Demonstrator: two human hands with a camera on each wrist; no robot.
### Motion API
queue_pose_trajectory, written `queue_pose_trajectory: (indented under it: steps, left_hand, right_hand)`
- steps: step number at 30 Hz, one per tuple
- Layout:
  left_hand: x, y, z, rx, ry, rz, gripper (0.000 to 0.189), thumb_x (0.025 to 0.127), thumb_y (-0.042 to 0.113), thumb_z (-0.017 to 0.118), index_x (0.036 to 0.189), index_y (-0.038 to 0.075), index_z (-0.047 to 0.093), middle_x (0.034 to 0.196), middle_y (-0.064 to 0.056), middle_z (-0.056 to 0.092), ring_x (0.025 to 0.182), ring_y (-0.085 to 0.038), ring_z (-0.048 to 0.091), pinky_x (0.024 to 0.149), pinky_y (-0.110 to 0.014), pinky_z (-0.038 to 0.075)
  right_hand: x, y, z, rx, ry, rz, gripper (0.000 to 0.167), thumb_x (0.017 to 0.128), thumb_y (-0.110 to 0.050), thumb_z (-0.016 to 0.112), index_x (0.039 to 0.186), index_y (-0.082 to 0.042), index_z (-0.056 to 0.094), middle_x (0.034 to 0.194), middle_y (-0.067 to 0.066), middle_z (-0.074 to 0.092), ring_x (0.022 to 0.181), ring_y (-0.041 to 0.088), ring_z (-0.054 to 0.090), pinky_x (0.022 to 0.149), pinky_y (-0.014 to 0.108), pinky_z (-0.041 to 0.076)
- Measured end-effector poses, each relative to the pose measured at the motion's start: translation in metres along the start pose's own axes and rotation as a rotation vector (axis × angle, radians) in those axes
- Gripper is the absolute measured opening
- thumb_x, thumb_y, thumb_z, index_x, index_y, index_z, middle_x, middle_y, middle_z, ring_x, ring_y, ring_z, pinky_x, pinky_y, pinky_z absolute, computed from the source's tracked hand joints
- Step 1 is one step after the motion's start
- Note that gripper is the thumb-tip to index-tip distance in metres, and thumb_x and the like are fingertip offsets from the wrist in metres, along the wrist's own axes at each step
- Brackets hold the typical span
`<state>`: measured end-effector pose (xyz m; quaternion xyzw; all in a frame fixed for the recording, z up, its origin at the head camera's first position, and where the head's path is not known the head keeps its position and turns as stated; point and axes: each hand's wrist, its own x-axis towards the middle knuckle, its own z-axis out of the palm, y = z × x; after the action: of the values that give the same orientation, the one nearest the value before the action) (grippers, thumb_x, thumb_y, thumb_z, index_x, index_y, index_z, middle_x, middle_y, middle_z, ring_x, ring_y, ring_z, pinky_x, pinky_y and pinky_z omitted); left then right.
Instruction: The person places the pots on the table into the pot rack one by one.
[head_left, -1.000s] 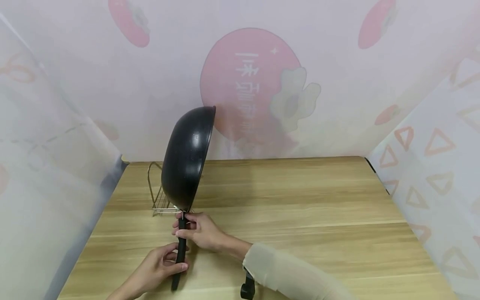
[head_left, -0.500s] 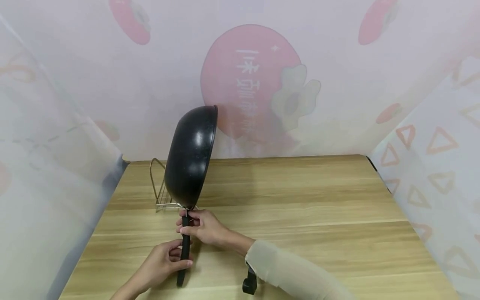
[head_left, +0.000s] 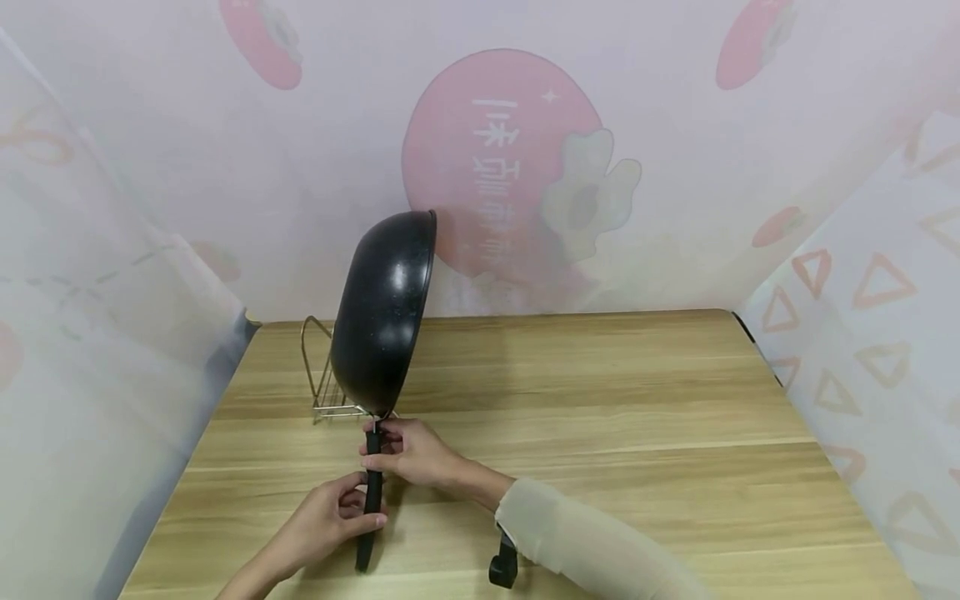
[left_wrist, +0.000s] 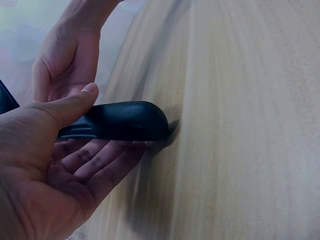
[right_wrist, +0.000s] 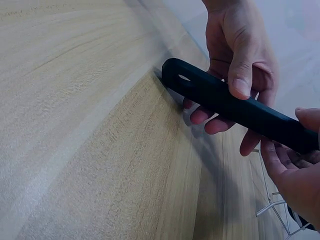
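Observation:
A black wok (head_left: 382, 308) stands on edge, its rounded underside facing left and its rim facing right. Its long black handle (head_left: 373, 492) points down toward the person, with a hanging hole (right_wrist: 184, 78) showing at the end in the right wrist view. My right hand (head_left: 420, 454) grips the handle's upper part, close below the bowl. Lower down, my left hand (head_left: 326, 517) holds the handle between thumb and fingers. The handle's end reaches past the left thumb, close over the tabletop, in the left wrist view. The inside of the wok is hidden.
A gold wire rack (head_left: 336, 412) stands on the wooden table (head_left: 637, 400), partly hidden behind the wok. Printed pale walls (head_left: 675, 167) enclose the table at the back and sides. A black camera mount (head_left: 502, 567) hangs under the right sleeve.
The wok, both hands and the wire rack have shifted slightly to the right and away from the person. Both grips on the handle look the same.

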<state>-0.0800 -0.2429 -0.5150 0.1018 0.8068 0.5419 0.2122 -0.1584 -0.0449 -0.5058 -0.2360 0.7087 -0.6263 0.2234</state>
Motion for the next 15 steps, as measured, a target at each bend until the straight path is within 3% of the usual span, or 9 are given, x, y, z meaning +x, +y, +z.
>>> queue_pose_trajectory:
  steps: [8,15]
  left_hand:
    - [0.0,-0.003,-0.003,0.003,-0.014,0.001,0.062,0.096,0.015,0.08,0.138,-0.02,0.05,0.101,-0.011,0.078,0.09,-0.013,0.076,0.076,-0.025,0.061]
    - [-0.002,-0.002,-0.011,-0.009,-0.028,0.006,0.064,0.097,0.015,0.079,0.14,-0.02,0.048,0.106,-0.015,0.077,0.093,-0.013,0.076,0.078,-0.026,0.062]
  right_hand:
    - [0.0,-0.001,-0.009,-0.09,0.008,0.016,0.039,0.099,-0.02,0.078,0.133,-0.005,0.068,0.11,-0.001,0.077,0.098,0.003,0.073,0.087,0.017,0.056]
    - [-0.006,0.0,-0.029,-0.272,-0.057,-0.012,0.049,0.1,-0.026,0.077,0.14,-0.001,0.065,0.123,0.01,0.076,0.105,0.005,0.071,0.09,0.016,0.055]
